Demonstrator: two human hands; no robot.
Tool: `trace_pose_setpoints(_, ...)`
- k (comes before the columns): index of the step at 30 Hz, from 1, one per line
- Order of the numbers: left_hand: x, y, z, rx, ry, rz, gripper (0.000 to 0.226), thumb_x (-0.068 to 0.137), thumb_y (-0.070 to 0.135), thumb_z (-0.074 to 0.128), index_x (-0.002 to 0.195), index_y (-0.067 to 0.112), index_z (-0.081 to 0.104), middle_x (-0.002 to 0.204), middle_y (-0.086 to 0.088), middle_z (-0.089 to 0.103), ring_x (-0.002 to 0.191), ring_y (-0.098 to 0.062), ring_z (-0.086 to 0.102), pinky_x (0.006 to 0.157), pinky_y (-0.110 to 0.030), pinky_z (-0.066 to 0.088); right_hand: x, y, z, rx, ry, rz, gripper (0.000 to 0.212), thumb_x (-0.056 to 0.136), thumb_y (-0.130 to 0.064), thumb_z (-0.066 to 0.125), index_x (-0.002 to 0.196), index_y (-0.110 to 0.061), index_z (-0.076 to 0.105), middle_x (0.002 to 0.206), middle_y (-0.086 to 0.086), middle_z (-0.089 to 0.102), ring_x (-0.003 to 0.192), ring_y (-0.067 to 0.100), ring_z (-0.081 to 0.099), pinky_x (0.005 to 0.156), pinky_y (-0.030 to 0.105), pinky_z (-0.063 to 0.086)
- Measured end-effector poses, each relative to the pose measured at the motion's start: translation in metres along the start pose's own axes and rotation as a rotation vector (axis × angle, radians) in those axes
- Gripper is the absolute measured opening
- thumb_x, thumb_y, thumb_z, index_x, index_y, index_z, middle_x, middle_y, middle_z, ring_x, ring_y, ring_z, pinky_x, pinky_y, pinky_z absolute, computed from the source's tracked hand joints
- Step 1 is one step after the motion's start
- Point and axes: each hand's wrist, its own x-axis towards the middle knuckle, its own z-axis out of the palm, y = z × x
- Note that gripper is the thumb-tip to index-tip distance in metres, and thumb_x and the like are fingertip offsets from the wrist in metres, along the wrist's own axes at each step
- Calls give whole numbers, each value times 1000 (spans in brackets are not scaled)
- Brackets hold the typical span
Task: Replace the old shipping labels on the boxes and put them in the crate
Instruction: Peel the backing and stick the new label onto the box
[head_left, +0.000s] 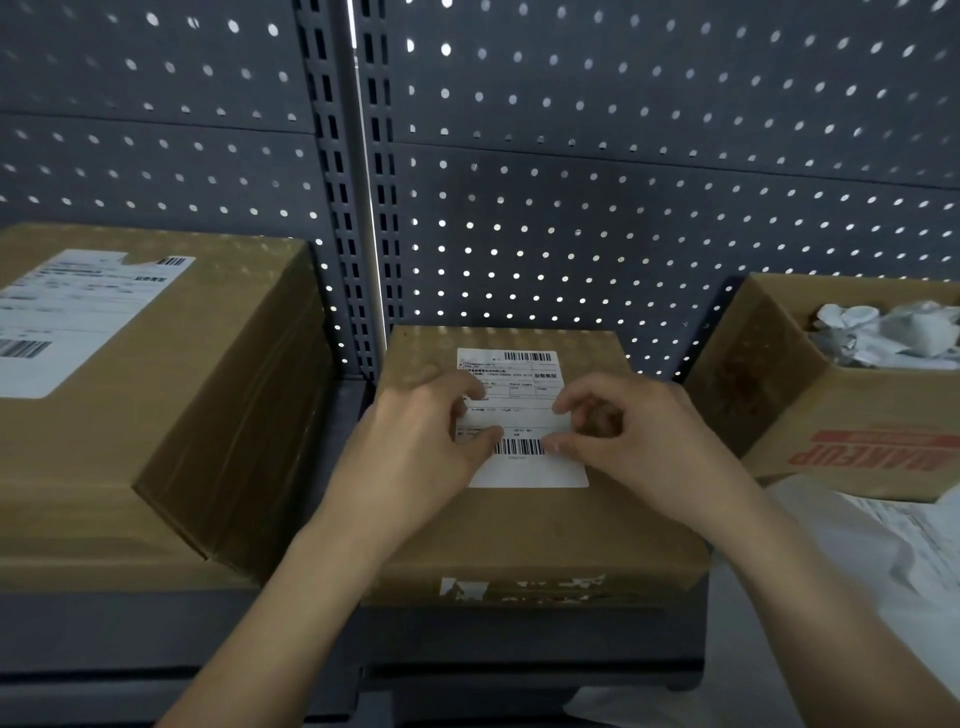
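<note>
A small brown cardboard box (530, 530) stands on the dark shelf in front of me. A white shipping label (519, 415) with barcodes lies on its top face. My left hand (415, 447) rests on the label's left side, its thumb and fingers pressing the paper. My right hand (634, 441) is at the label's right edge with curled fingers, the thumb and forefinger touching the paper near the lower barcode. A larger box (171, 415) with a partly torn white label (67, 317) stands at the left.
An open carton (852, 436) printed MAKEUP in red, at the right, holds crumpled white paper (883, 332). White sheets (893, 561) lie below it. A grey pegboard wall (623, 182) closes off the back. The shelf's front edge (467, 649) runs under my forearms.
</note>
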Motion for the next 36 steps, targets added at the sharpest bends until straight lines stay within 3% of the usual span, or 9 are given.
trace_pose_setpoints(3,1,-2,3,51,-83,44,42,82,49,67,120,32,60,100,16,51,93,-4,51,76,-27,50,2,-2,3,14,-154,-54,16,77,-35,79,88,-31,69,81,-15,58,79,-4,53,68,10,42)
trace_pose_setpoints(7,4,-10,4,35,-166,60,41,83,50,65,121,34,60,109,17,49,116,-8,41,94,-34,45,6,5,4,63,-195,-61,10,77,-36,79,83,-31,72,83,-15,58,80,-1,53,71,12,42)
trace_pose_setpoints(14,2,-20,3,-16,-152,77,42,82,48,67,121,37,62,105,24,45,114,-8,37,98,-28,35,5,19,2,88,-147,-46,12,74,-35,81,82,-31,73,88,-14,62,85,2,56,75,14,45)
trace_pose_setpoints(20,13,-26,5,20,-83,121,23,87,45,62,108,36,65,101,18,50,107,-10,39,99,-36,38,14,19,2,11,-92,-77,16,76,-41,79,85,-31,71,90,-17,61,88,-4,57,75,10,43)
trace_pose_setpoints(27,57,-35,16,51,-69,136,11,87,38,65,91,28,63,89,10,53,96,-19,48,85,-37,43,60,29,12,-96,-28,-103,21,82,-48,71,77,-28,66,83,-13,59,91,8,49,80,29,42)
trace_pose_setpoints(36,89,-45,25,7,-49,111,10,86,30,67,90,22,67,89,4,56,90,-21,54,85,-39,46,96,33,20,-90,60,-75,19,86,-35,71,75,-21,64,76,-8,59,73,8,54,63,25,44)
